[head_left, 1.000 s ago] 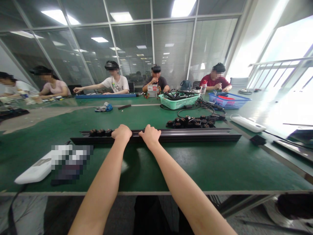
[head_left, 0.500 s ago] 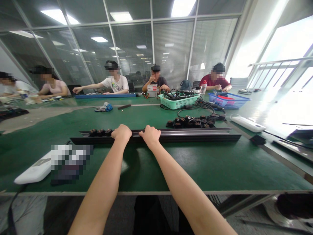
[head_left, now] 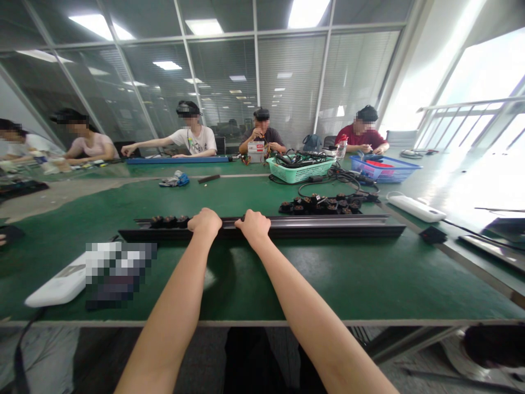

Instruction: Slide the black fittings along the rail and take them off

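Black rail under curled left hand and right hand, grip unclear; black parts, green basket behind.

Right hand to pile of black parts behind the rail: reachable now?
Probably yes. The right hand is on the black rail, and the pile of black parts lies just beyond it, to the right; nothing tall appears to stand between.

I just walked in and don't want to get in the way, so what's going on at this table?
Someone has both bare hands, the left hand and the right hand, on a long black rail lying across the green table. Small black pieces sit along it left of the left hand, and a heap of similar ones lies behind its right half. What the fingertips touch is hidden.
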Tool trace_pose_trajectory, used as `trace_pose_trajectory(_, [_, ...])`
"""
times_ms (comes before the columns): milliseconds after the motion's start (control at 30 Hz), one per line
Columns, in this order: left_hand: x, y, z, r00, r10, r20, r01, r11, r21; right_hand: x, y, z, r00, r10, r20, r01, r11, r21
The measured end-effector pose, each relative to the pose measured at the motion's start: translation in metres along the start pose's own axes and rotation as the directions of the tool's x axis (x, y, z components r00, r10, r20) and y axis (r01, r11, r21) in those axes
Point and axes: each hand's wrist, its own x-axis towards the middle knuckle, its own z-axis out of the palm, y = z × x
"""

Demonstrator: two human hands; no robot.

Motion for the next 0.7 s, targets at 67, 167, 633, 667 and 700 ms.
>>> trace_pose_trajectory(67, [-0.0006, 0.0001, -0.0005, 1.0, 0.0, 0.005, 0.0, 1.0, -0.001, 0.0005, 0.0003, 0.0003, 1.0, -0.002, 0.008, 0.002, 1.0, -0.004])
trace_pose_trajectory(167, [-0.0011, 0.0003, -0.0002, 1.0, 0.003, -0.005, -0.003, 1.0, -0.003, 0.0004, 0.0008, 0.0014, 1.0, -0.004, -0.006, 0.004, 1.0, -0.005])
trace_pose_trajectory(633, [0.0036, 0.0003, 0.0018, 0.999, -0.019, 0.025, 0.019, 1.0, 0.009, -0.0011, 0.003, 0.0046, 0.998, -0.008, -0.062, 0.008, 1.0, 0.002])
trace_pose_trajectory(667, [0.0034, 0.0004, 0.0015, 0.999, -0.019, 0.029, 0.019, 1.0, 0.012, -0.0011, 0.0031, 0.0044, 0.998, -0.008, -0.062, 0.008, 1.0, 0.002])
trace_pose_trajectory(700, [0.003, 0.0004, 0.0011, 0.999, -0.019, 0.029, 0.018, 1.0, 0.013, -0.0012, 0.0031, 0.0041, 0.998, -0.006, -0.063, 0.006, 1.0, 0.003])
